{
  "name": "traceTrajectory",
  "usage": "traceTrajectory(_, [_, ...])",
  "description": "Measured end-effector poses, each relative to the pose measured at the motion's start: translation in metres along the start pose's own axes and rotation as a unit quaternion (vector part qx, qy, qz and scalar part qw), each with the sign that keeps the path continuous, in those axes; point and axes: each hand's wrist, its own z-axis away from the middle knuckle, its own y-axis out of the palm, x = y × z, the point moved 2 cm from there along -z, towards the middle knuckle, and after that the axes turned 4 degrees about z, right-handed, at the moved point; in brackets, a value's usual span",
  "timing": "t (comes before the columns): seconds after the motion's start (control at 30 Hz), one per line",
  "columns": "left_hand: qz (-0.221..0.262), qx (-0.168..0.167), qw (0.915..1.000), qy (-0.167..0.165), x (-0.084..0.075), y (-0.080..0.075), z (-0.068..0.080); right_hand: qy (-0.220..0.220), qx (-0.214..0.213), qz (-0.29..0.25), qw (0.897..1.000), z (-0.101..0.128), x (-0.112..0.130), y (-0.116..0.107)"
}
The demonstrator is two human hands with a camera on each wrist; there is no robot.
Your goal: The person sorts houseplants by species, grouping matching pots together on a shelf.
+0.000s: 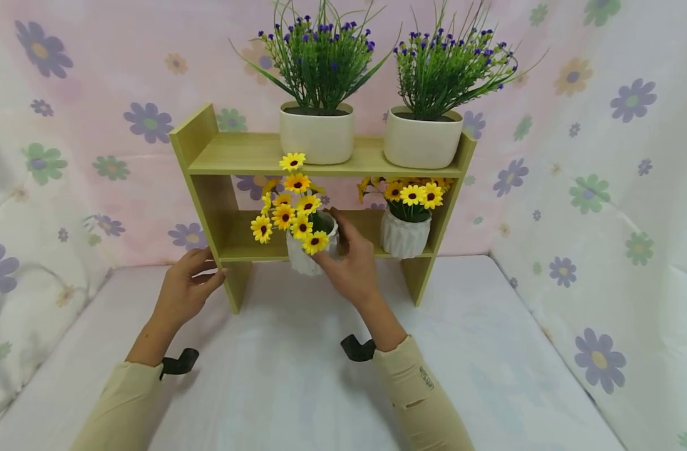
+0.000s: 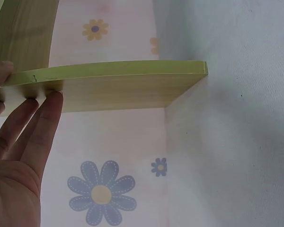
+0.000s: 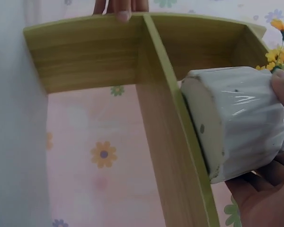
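My right hand (image 1: 351, 266) grips a white ribbed flowerpot (image 3: 241, 120), thumb on one side and fingers round the other. Yellow artificial sunflowers (image 1: 284, 217) lean out of this pot to the left. The pot is at the front edge of the lower board of a wooden shelf (image 1: 258, 150), its base right by that edge in the right wrist view. With my left hand (image 1: 182, 288) I hold the shelf's left side panel (image 2: 109, 90) low down, the thumb over the front edge and the fingers against the outer face.
A second white pot (image 1: 406, 235) with yellow flowers stands at the right of the lower board. Two cream planters (image 1: 316, 134) with purple-flowered greenery stand on the top board. Flower-patterned cloth (image 1: 574, 156) surrounds the white-covered table (image 1: 298, 376).
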Motion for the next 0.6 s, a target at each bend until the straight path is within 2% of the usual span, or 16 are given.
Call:
traceTrajectory(0.27, [0.002, -0.005, 1.0000, 0.000, -0.006, 0.000, 0.000, -0.003, -0.031, 0.034, 0.999, -0.002, -0.030, 0.000])
traceTrajectory(0.6, [-0.001, -0.008, 1.0000, -0.006, -0.007, 0.001, 0.001, 0.015, -0.071, 0.095, 0.993, -0.001, -0.033, -0.002])
